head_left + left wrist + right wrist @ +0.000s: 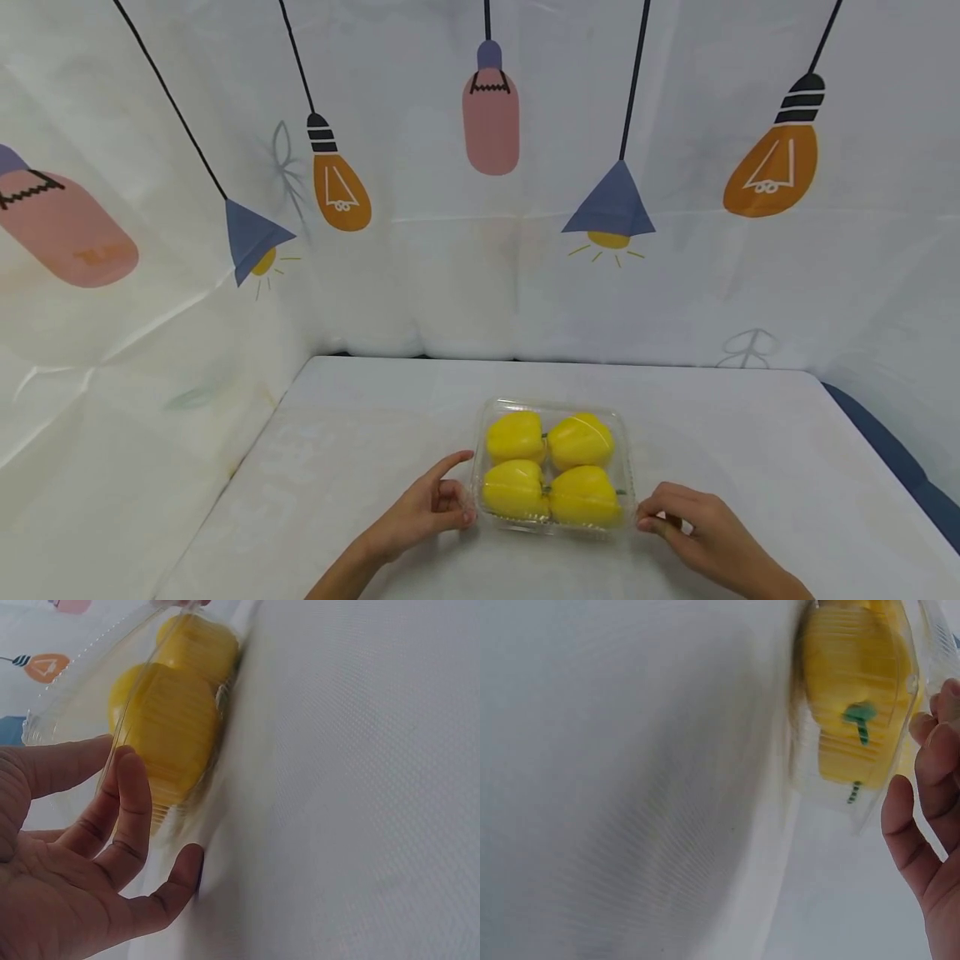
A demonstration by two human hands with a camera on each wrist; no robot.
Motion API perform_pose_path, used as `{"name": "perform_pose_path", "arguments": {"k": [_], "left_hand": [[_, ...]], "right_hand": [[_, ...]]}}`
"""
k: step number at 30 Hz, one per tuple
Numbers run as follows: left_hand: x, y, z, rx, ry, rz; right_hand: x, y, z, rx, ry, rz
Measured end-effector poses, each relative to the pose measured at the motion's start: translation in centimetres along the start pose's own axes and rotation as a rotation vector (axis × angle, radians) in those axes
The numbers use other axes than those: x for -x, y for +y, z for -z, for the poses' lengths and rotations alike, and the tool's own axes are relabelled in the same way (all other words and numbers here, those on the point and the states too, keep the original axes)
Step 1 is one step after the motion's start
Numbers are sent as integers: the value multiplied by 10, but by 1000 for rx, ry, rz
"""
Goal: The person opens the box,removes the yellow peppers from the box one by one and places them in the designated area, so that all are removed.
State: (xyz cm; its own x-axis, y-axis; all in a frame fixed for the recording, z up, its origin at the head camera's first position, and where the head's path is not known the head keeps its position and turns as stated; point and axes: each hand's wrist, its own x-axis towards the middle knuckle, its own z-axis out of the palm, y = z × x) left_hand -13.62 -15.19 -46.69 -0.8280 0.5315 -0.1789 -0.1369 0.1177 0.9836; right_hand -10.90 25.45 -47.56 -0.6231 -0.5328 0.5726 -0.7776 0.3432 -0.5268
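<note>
A clear plastic clamshell container (555,527) lies on the white table with several yellow bell peppers (581,440) inside. Green stems show through its wall in the right wrist view. On its left side, my left hand (420,510) pinches the rim between thumb and fingers (133,799), while another finger stretches out below. At the near right corner my right hand (701,529) holds the edge with its thumb and fingertips (934,754). A ridged clear edge (71,682) stands out beyond the rim; whether the lid is fastened I cannot tell.
The white table (375,408) extends on all sides of the container. Behind it and on the left hangs a pale sheet (420,275) printed with lamps and bulbs. Something dark blue (885,433) shows beyond the table's right edge.
</note>
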Motion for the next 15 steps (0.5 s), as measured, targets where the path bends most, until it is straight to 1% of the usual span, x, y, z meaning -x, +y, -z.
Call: {"name": "perform_pose_path", "arguments": {"k": [5, 9, 12, 15], "left_hand": [[0, 0, 0, -1, 3, 7], [0, 0, 0, 0, 6, 5], [-1, -1, 1, 10, -7, -7], [-1, -2, 2, 29, -29, -19]], "right_hand": [[1, -1, -1, 2, 8, 14], [1, -5, 1, 40, 25, 10], [0, -8, 5, 67, 35, 6], [-3, -11, 10, 70, 48, -2]]}}
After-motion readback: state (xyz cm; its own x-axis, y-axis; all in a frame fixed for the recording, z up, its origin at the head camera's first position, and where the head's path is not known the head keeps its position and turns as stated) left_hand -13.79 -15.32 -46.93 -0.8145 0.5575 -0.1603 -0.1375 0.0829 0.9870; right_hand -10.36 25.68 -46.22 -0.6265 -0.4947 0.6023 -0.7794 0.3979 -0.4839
